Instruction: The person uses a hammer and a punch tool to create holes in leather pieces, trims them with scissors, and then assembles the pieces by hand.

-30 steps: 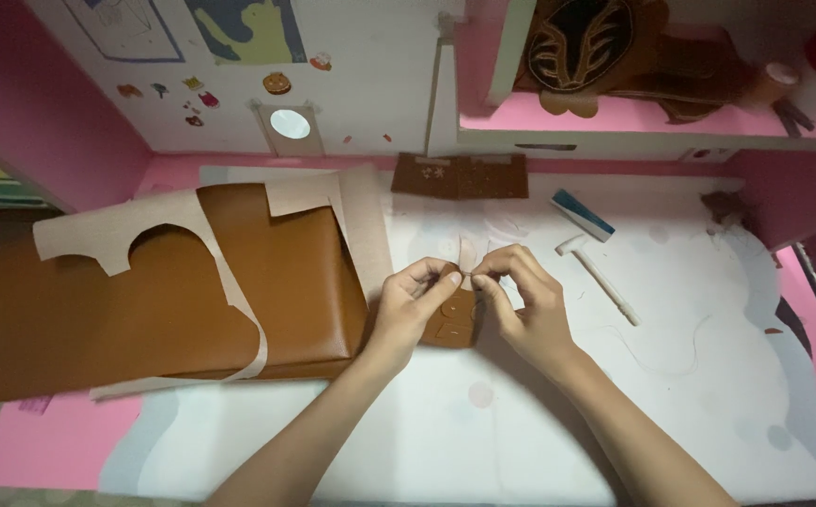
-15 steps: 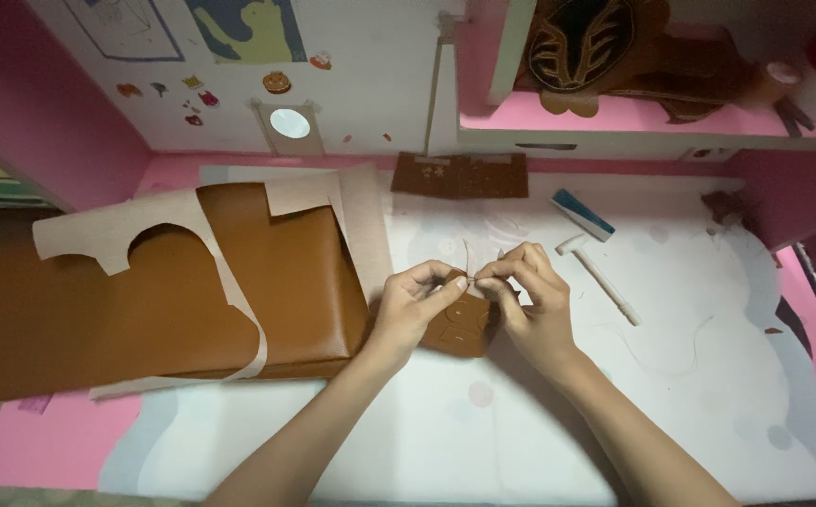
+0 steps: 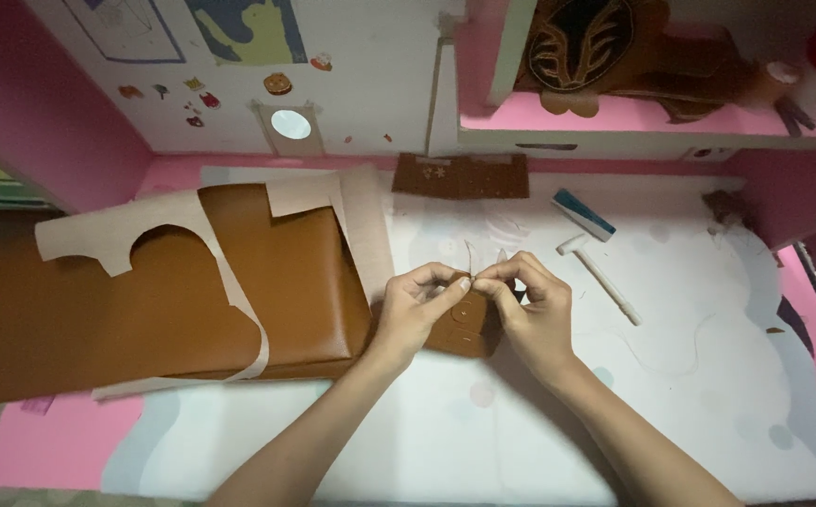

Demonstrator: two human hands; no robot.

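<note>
At desk centre, the left hand (image 3: 415, 310) and right hand (image 3: 527, 310) meet fingertip to fingertip over a small brown leather piece (image 3: 460, 326) lying on the white mat (image 3: 671, 376). Both grips are clenched in a pinch on a thin pale strip (image 3: 470, 255) that rises from the piece's top edge. Left of the hands lies a large brown leather sheet (image 3: 145, 300) with pale backing. Right of them lie a white hammer (image 3: 598, 272) and a blue-topped block (image 3: 583, 214). Behind, a dark brown panel (image 3: 461, 176) leans at the wall. Small coloured stickers (image 3: 277, 83) dot the white wall (image 3: 361, 66).
</note>
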